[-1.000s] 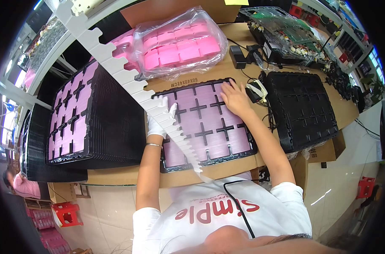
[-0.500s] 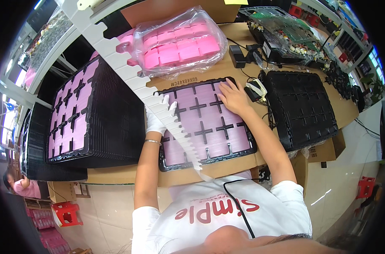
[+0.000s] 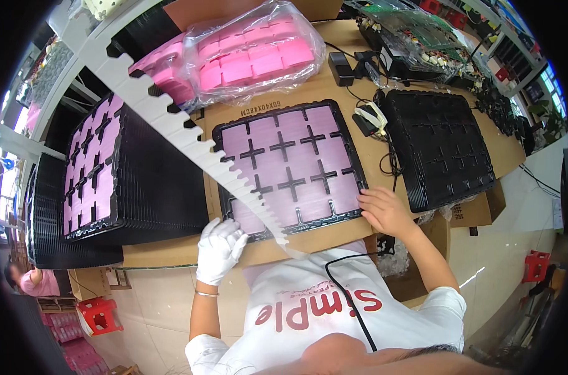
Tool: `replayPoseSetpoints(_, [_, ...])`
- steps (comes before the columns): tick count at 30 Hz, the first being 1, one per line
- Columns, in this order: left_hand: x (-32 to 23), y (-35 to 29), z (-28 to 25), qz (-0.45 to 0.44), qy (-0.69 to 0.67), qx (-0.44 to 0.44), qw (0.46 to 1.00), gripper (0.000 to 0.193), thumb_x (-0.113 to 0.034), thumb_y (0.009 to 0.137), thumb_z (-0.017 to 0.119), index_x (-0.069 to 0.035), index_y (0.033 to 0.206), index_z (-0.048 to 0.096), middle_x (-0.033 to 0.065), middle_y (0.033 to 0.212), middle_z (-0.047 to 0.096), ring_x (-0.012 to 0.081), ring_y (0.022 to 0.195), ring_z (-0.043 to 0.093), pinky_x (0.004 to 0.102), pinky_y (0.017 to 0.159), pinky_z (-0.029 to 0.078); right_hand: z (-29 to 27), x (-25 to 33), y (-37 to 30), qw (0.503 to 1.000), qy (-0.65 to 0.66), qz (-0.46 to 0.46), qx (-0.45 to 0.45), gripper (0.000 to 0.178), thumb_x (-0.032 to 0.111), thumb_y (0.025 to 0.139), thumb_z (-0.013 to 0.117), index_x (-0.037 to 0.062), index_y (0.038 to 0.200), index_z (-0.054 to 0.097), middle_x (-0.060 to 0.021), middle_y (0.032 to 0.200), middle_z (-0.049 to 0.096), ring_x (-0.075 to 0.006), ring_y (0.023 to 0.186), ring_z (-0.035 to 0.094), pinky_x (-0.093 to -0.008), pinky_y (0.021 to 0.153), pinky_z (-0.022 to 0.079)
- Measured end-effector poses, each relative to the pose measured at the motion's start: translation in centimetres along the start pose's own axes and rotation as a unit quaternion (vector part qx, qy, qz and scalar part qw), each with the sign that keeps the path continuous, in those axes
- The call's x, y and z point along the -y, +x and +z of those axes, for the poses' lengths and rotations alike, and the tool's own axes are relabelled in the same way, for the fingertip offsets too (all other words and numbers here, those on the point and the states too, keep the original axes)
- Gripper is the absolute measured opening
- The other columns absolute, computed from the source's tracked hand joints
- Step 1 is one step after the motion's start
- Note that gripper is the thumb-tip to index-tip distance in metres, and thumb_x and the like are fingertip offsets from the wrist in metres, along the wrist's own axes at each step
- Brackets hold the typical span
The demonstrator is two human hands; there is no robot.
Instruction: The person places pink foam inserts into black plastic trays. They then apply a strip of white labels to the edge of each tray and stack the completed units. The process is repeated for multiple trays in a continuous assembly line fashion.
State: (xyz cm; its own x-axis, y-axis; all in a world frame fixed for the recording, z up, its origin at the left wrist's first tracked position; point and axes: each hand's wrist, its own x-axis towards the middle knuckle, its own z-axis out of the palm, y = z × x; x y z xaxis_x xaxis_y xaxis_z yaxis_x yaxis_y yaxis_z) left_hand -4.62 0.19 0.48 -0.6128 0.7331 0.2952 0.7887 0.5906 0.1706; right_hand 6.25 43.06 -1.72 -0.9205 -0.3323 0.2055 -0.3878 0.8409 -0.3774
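A square black plastic tray (image 3: 349, 156) lies in front of me on brown cardboard. Flat pink-purple sheets (image 3: 301, 169) fill it, divided by black cross-shaped ribs. My left hand (image 3: 220, 249), in a white glove, is at the tray's near left corner, its fingers curled together against the edge. The glove hides that corner. Bare, my right hand (image 3: 386, 211) rests its stretched fingers against the tray's right edge by the near corner. A pale toothed strip (image 3: 199, 150) slants across the view and covers part of the tray's left side.
On the left stands a tall stack of black trays (image 3: 159, 169) with pink sheets on top. More black trays (image 3: 443, 150) are on the right, beside a white-and-black device (image 3: 371, 119) with cables. Behind lie pink pieces in clear plastic (image 3: 256, 56) and circuit boards (image 3: 415, 37).
Both hands have come back toward me: the left from the tray's left side to its near left corner, the right from its far right corner down to the near right one.
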Motion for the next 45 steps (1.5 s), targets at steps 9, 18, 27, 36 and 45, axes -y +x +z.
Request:
replayPoseSetpoints(9, [-3.0,-0.3,2.8,-0.348,-0.007,-0.135,0.928,0.04,-0.026,0.082,0.073,0.005,0.107,0.067,0.0265,0.13,0.054,0.0403,0.12,0.051,0.0433,0.102,0.041,3.5,1.1,0.8,0.962,0.188,0.144,-0.135,0.045,0.025,0.098,0.046,0.0013,0.137,0.046,-0.0209,0.152,0.031,-0.0373,0.144,0.024,-0.0467,0.116,0.021])
replayPoseSetpoints(18, [-3.6,3.5,-2.1,-0.424,-0.472,-0.183,0.75,0.058,-0.011,0.082,0.076,0.006,0.129,0.048,0.0083,0.114,0.061,0.0098,0.095,0.057,0.0254,0.085,0.049,5.2,0.7,1.0,0.933,0.269,0.135,-0.197,0.065,0.042,0.104,0.025,-0.0033,0.15,0.018,-0.0222,0.158,0.018,-0.0358,0.148,0.013,-0.0426,0.119,0.01])
replayPoseSetpoints(27, [-8.2,5.3,-20.7,-0.304,-0.102,-0.439,0.84,0.048,-0.006,0.083,0.073,0.001,0.128,0.057,0.0126,0.122,0.062,0.0175,0.109,0.059,0.0298,0.098,0.045,6.0,0.9,0.6,0.935,0.227,0.163,-0.22,0.062,0.04,0.104,0.024,-0.0031,0.149,0.024,-0.0197,0.157,0.024,-0.034,0.147,0.017,-0.0428,0.119,0.012])
replayPoseSetpoints(36, [19.1,-8.2,-30.8,-0.347,-0.391,-0.52,0.676,0.033,0.003,0.087,0.059,0.005,0.12,0.06,0.0119,0.113,0.068,0.0189,0.101,0.066,0.0287,0.09,0.053,6.2,1.5,0.8,0.946,0.172,0.172,-0.213,0.053,0.023,0.1,0.034,-0.0037,0.146,0.032,-0.0211,0.152,0.033,-0.0372,0.144,0.023,-0.0446,0.117,0.017])
replayPoseSetpoints(45, [17.1,-3.8,-28.7,-0.39,0.413,-0.289,0.77,0.038,-0.023,0.085,0.071,-0.002,0.118,0.067,0.0147,0.117,0.066,0.0238,0.108,0.063,0.0325,0.097,0.045,6.1,1.6,0.8,0.951,0.141,0.183,-0.205,0.052,0.022,0.099,0.036,-0.0041,0.144,0.035,-0.0211,0.149,0.037,-0.0376,0.143,0.026,-0.0453,0.117,0.018])
